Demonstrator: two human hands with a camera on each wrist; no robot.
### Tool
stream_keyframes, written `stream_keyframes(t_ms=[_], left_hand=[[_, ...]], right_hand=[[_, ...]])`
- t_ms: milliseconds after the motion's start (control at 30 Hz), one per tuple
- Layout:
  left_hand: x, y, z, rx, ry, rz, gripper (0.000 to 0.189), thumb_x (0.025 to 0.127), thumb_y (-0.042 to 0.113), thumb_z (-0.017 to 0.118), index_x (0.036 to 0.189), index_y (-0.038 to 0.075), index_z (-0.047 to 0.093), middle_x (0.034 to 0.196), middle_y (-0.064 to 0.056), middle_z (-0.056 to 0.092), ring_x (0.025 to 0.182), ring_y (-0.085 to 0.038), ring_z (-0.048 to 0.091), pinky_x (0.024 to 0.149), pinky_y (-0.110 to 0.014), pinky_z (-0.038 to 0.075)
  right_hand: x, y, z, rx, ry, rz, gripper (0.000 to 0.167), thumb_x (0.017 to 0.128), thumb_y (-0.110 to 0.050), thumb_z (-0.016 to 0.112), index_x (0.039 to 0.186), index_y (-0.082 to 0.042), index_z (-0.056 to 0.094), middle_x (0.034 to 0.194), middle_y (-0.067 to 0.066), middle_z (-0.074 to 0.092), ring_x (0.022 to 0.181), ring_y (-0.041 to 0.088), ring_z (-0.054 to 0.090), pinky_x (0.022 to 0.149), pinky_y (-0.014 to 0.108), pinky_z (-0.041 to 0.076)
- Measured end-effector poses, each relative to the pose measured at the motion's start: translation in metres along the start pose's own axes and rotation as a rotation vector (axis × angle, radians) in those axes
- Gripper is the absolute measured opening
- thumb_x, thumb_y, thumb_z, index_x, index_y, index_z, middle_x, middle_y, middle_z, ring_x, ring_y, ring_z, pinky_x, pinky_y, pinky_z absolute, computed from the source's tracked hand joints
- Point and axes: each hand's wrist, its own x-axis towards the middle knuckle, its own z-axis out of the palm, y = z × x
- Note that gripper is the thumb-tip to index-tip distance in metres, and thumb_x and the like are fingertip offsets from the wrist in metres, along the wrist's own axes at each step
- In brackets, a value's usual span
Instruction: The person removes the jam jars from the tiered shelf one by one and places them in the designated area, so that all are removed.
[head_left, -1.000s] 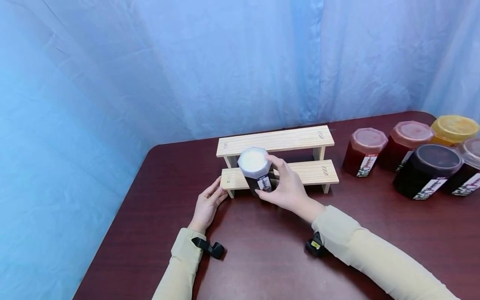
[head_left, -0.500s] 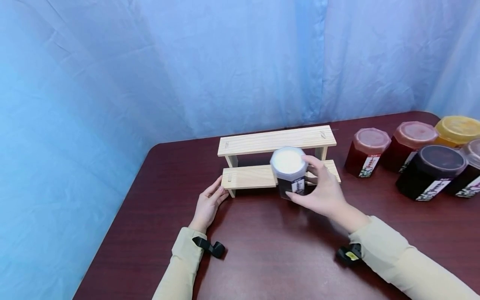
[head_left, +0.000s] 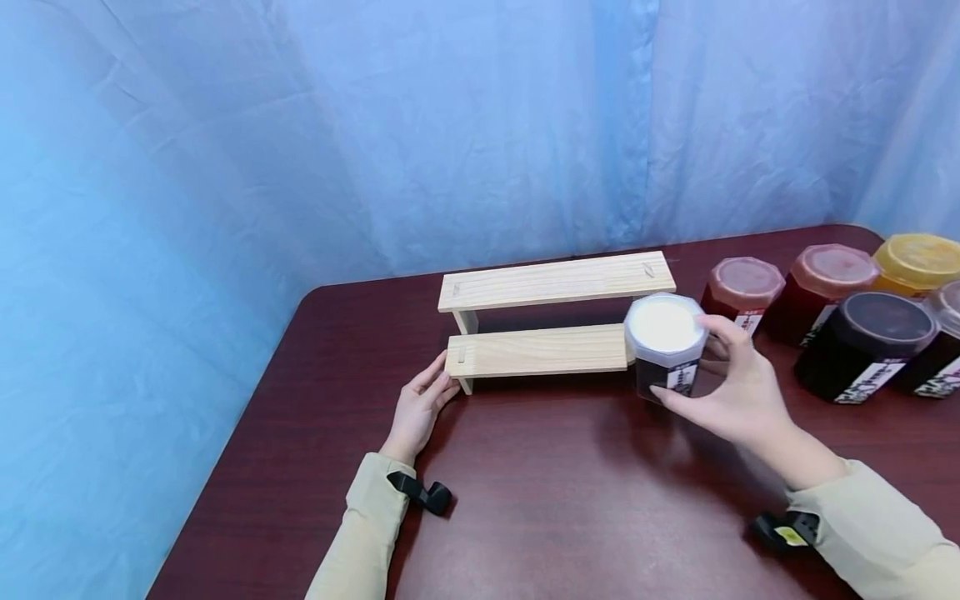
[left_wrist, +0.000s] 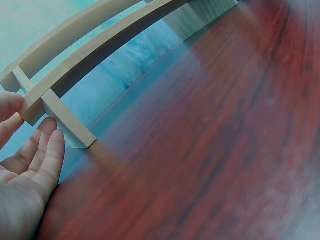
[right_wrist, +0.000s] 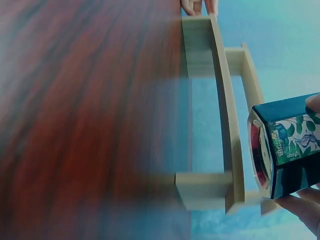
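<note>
My right hand (head_left: 742, 400) grips an octagonal jar (head_left: 666, 350) with a pale lid, a dark body and a printed label. It holds the jar in the air at the right end of the lower step of a two-tier wooden shelf (head_left: 540, 350), hiding that end in the head view. Leaves show on the jar's label (right_wrist: 295, 137) in the right wrist view. At the shelf's left end, my left hand (head_left: 416, 412) holds the corner of the lower board (left_wrist: 90, 55), with its other fingers (left_wrist: 50, 155) beside the leg (left_wrist: 67, 120).
To the right stand several similar jars: two red ones (head_left: 746, 283) (head_left: 828, 275), a yellow-lidded one (head_left: 917, 258), a black one (head_left: 862, 346) and one cut by the frame edge. A blue curtain (head_left: 465, 133) hangs behind the dark red tabletop (head_left: 525, 483).
My right hand has carried the jar rightward, from in front of the lower board's left part to its right end. My left hand stays at the shelf's left end.
</note>
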Motion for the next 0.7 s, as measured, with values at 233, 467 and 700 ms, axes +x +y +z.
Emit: stream_keyframes(t_ms=[233,467,700], left_hand=[[0.001,0.002,-0.001,-0.002,0.012,0.003,0.046,0.097,0.002,0.046,0.143,-0.002,0.037,0.145,-0.023,0.038,0.094,-0.004,0.062,0.086,-0.023,0.051],[0.0,0.001,0.002,0.001,0.009,0.009,0.047,0.097,0.003,0.047,0.142,-0.003,0.037,0.144,-0.024,0.038,0.094,-0.004,0.062,0.086,-0.023,0.051],[0.001,0.003,0.004,-0.001,-0.004,0.002,0.047,0.097,0.001,0.047,0.143,-0.002,0.036,0.145,-0.024,0.038,0.094,-0.004,0.062,0.089,-0.025,0.05]], right_hand=[[-0.004,0.005,-0.021,-0.027,-0.003,0.059,0.097,0.052,0.006,0.086,0.133,-0.001,0.033,0.118,-0.034,0.042,0.093,-0.024,0.047,0.079,-0.001,0.038],[-0.004,0.012,-0.039,-0.039,0.006,0.114,0.102,0.044,0.02,0.08,0.133,0.001,0.032,0.115,-0.037,0.045,0.085,-0.025,0.049,0.072,-0.001,0.041],[-0.009,0.022,-0.057,-0.107,-0.019,0.155,0.106,0.045,0.017,0.082,0.135,-0.001,0.029,0.112,-0.042,0.04,0.083,-0.028,0.045,0.07,-0.003,0.039]])
